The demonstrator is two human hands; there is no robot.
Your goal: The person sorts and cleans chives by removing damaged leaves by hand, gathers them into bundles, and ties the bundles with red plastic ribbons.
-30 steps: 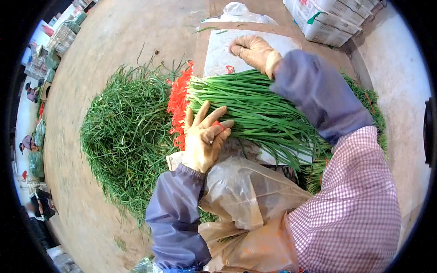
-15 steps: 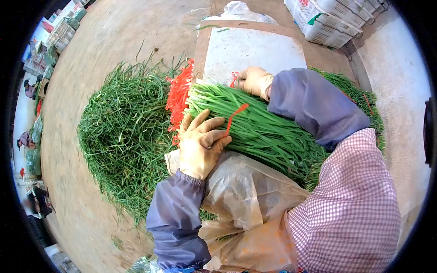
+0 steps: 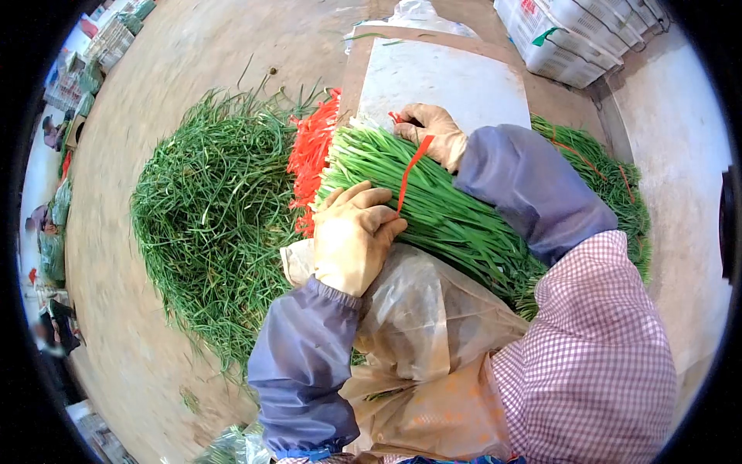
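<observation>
A thick bundle of garlic chives [image 3: 440,197] lies across my lap, pale cut ends toward the upper left. Over its top runs a red tie strip [image 3: 412,174]. My left hand [image 3: 352,240], in a pale glove, rests on the near side of the bundle with thumb and forefinger closed on the strip's lower end. At the far side my right hand [image 3: 434,133], gloved too, pinches a short red end beside the pale stalks. The strip's upper end stands close to the right fingers. Whatever passes beneath the bundle is hidden.
Loose green leaves [image 3: 220,232] form a big heap at left. Many red strips [image 3: 313,155] hang by a white-topped board [image 3: 444,85]. More tied chives [image 3: 610,174] lie at right, white crates [image 3: 568,46] behind. A plastic sheet [image 3: 425,309] covers my lap; people sit far left.
The strip's upper end has moved up and away, from mid-bundle to beside my right hand, and now lies straighter across the chives. The view has shifted slightly.
</observation>
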